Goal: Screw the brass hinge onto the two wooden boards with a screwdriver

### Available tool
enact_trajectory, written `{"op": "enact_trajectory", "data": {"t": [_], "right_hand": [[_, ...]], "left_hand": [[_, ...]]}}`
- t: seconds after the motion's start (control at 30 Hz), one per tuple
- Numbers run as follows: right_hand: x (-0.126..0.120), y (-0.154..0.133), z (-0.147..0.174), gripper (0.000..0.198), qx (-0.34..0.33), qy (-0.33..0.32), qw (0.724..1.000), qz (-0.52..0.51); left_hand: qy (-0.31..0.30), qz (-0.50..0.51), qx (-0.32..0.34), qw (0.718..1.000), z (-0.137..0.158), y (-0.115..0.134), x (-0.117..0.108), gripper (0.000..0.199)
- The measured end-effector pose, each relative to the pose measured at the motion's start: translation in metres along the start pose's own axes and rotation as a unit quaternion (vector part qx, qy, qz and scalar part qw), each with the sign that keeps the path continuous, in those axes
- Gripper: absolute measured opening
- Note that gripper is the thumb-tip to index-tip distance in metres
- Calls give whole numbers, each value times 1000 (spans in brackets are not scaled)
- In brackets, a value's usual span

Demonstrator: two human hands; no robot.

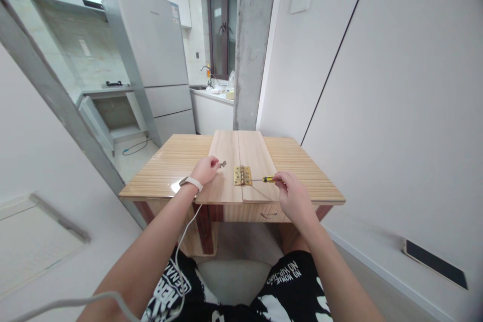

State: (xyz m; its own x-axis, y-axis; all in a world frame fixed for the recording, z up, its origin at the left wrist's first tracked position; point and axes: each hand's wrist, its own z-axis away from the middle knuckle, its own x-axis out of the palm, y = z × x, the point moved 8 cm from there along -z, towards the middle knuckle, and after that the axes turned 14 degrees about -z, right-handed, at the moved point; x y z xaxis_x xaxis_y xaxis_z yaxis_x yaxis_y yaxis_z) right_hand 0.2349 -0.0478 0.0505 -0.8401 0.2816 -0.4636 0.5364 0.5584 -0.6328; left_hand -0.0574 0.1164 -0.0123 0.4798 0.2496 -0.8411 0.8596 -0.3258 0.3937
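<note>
A brass hinge (242,175) lies unfolded across the seam between two pale wooden boards (226,148) (252,147). My right hand (296,198) grips a yellow-and-black screwdriver (268,179), held nearly level, with its shaft pointing left to the hinge's right leaf. Whether the tip touches the hinge is too small to tell. My left hand (206,170), wearing a white-banded watch (191,182), is on the left board with thumb and finger pinched. At those fingertips is a small cluster of metal pieces that look like screws (223,164); what is between the fingers is hidden.
The boards lie on a wooden desk (181,148) with a drawer (264,213) below its front edge. A white cable (184,241) runs past my left leg up to the desk. A white wall (377,110) stands right; a fridge (151,35) stands beyond.
</note>
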Motion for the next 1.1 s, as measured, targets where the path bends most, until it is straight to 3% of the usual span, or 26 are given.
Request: {"op": "enact_trajectory", "data": {"t": [0.4,0.73,0.93,1.1], "right_hand": [[1,-18,-7,21,-1,-16,999,38],[8,-21,-24,23,8,-50,994,98],[26,-46,-55,17,-11,-79,988,130],[42,-54,-77,18,-41,-84,988,119]], "left_hand": [[21,54,63,996,3,62,-29,23],[-13,96,124,988,12,99,-34,26],[-79,168,167,968,19,131,-25,32],[-107,297,194,929,20,153,-22,41]]}}
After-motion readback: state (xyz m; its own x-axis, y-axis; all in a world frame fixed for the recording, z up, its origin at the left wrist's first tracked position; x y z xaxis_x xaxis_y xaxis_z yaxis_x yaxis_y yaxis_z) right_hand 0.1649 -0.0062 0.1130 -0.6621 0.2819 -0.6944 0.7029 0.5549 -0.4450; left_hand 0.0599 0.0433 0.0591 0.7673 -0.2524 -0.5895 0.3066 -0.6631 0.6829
